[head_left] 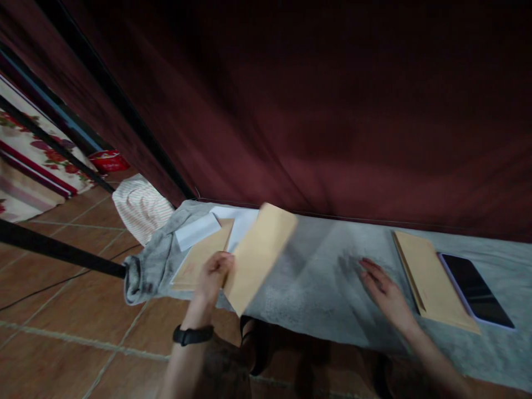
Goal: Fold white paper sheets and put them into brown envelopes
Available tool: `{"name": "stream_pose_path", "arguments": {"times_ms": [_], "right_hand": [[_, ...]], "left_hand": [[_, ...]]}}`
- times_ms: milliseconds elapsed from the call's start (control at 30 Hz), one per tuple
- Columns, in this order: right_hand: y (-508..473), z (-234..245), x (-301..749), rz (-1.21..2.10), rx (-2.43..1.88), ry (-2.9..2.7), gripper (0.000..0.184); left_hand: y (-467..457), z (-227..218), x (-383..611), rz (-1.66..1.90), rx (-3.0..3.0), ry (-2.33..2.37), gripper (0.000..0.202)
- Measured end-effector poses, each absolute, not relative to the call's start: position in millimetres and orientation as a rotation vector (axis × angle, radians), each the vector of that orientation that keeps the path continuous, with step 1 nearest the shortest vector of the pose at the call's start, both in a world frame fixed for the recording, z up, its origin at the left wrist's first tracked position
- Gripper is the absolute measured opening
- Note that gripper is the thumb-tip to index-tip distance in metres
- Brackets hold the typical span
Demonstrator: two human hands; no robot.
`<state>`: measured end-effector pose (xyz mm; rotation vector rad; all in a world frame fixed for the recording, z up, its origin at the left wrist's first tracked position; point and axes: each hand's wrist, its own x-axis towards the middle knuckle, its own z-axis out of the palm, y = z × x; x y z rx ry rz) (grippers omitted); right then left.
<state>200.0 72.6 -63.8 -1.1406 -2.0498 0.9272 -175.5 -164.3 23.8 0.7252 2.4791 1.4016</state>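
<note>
My left hand [216, 271], with a black band on its wrist, is closed on the left edge of a tan paper envelope [261, 255], which it holds tilted above the grey cloth. Under and beside that hand lie another tan envelope [199, 260], a folded white paper [197, 231] and a further white sheet [241, 224]. My right hand [380, 285] hovers over the cloth, slightly blurred, its fingers stretched out and nothing in them. To its right rests a small stack of tan envelopes [432, 277].
A phone [476, 288] in a purple case lies beside the stack on the grey cloth [316, 293]. Behind hangs a dark red curtain [332, 138]. Black metal poles [62, 249] and a striped cloth bundle [141, 208] stand at the left.
</note>
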Motion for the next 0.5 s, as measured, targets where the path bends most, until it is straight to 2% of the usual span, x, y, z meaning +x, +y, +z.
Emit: {"name": "stream_pose_path", "arguments": {"times_ms": [100, 133, 233, 433, 500], "right_hand": [[69.4, -43.2, 196.6, 1.495, -1.218, -1.634, 0.058], [67.9, -36.9, 196.9, 1.670, -1.218, -1.536, 0.060], [61.9, -23.8, 200.8, 2.040, -1.162, -1.480, 0.057], [54.1, -25.0, 205.6, 2.047, -1.296, -1.537, 0.036], [57.4, -28.7, 206.3, 2.002, -1.314, -1.444, 0.030]], "left_hand": [[-130.7, 11.8, -119.6, 1.258, 0.913, 2.044, 0.032], [-122.0, 8.1, -102.8, 1.188, 0.975, 1.755, 0.030], [-104.3, -0.3, -69.9, 1.110, 1.030, 1.535, 0.022], [-86.1, -8.4, -81.2, 1.235, 0.998, 1.643, 0.015], [-81.0, -10.6, -90.8, 1.348, 0.947, 1.760, 0.023]]}}
